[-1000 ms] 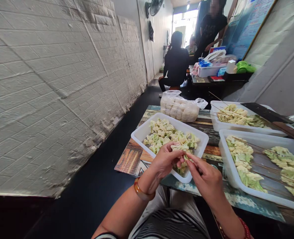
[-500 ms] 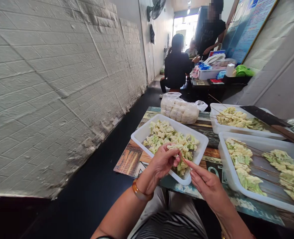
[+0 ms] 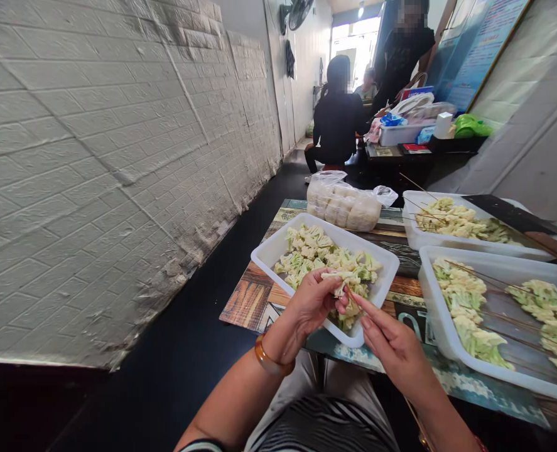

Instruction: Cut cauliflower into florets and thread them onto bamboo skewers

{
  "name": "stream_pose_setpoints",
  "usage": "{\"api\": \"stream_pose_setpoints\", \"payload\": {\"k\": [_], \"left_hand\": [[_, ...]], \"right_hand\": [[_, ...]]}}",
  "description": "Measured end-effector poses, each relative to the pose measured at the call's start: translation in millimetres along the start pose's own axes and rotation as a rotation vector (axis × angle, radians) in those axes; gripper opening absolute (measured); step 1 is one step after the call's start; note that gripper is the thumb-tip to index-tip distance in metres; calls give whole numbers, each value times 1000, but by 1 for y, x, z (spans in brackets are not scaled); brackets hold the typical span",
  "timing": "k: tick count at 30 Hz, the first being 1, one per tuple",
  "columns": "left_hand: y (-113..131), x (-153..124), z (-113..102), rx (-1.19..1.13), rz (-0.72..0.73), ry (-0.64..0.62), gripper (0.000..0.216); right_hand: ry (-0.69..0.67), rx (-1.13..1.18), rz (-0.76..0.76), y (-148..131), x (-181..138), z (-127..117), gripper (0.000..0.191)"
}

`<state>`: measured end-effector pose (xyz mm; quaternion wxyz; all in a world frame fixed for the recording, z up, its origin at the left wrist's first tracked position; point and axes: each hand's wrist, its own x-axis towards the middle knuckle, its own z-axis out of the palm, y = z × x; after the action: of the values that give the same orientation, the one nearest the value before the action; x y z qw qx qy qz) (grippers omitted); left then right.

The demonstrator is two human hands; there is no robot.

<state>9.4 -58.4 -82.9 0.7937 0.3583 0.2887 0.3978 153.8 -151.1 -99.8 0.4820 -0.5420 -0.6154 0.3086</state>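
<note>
My left hand point(image 3: 312, 304) pinches a cauliflower floret point(image 3: 340, 280) over the near corner of a white tray point(image 3: 272, 249) heaped with loose florets. My right hand point(image 3: 394, 348) is just to the right of it, fingers pressed together on a thin skewer whose tip meets the floret. An orange bangle circles my left wrist.
A second white tray point(image 3: 431, 311) at the right holds skewered cauliflower, a third point(image 3: 412, 233) behind it more, with a cleaver point(image 3: 513, 216) across its rim. A plastic bag of pale blocks point(image 3: 344, 206) lies behind. A white brick wall runs at left. Two people are at a cluttered far table point(image 3: 403, 150).
My hands stayed at the tray's near corner. The right hand slid slightly back along the skewer, then closed in on the floret again. The view shifted a little.
</note>
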Motion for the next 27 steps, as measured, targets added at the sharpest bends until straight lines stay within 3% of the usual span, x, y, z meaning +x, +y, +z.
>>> {"api": "stream_pose_setpoints", "payload": {"k": [7, 14, 20, 27], "left_hand": [[2, 1, 3, -25, -8, 27, 28], [1, 4, 1, -10, -10, 19, 29], [0, 4, 1, 15, -1, 27, 29], [0, 3, 4, 10, -6, 18, 31]], "right_hand": [[-48, 202, 123, 6, -1, 7, 51], [-189, 300, 173, 15, 1, 2, 56], [-109, 293, 181, 14, 2, 4, 50], [23, 111, 98, 6, 5, 3, 44]]}}
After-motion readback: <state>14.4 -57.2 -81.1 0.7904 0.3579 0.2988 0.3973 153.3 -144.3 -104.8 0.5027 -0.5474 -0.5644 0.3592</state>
